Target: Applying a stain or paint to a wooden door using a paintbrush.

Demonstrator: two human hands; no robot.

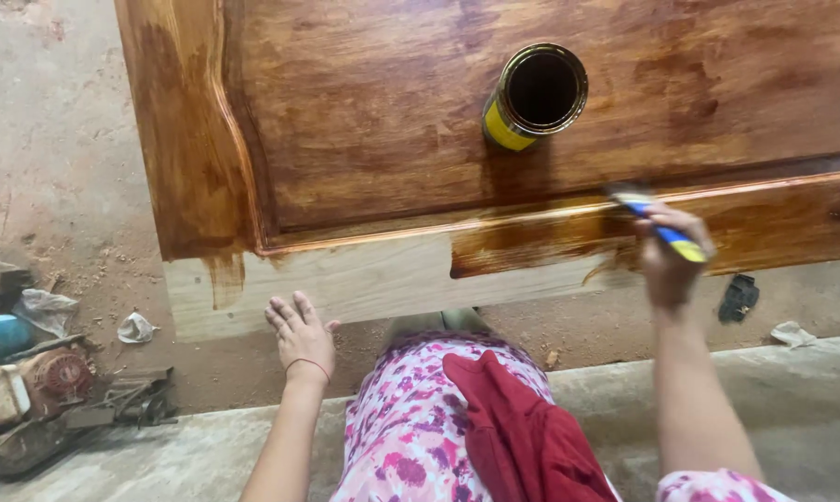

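A large wooden panel (364, 121) lies flat, most of it stained glossy brown, with a pale bare strip (345, 279) along its near edge. My right hand (669, 260) grips a paintbrush (660, 225) with a blue and yellow handle, its bristles on the panel's raised lower rail. My left hand (301, 336) rests flat, fingers spread, at the edge of the bare strip. An open tin can (534, 95) with a yellow label stands on the stained middle of the panel.
A motor-driven machine and a blue cylinder (20, 372) sit on the dirt floor at the left, beside crumpled rags (136, 327). A dark scrap (739, 297) and a pale scrap (792, 333) lie at the right. A red cloth (513, 428) lies on my lap.
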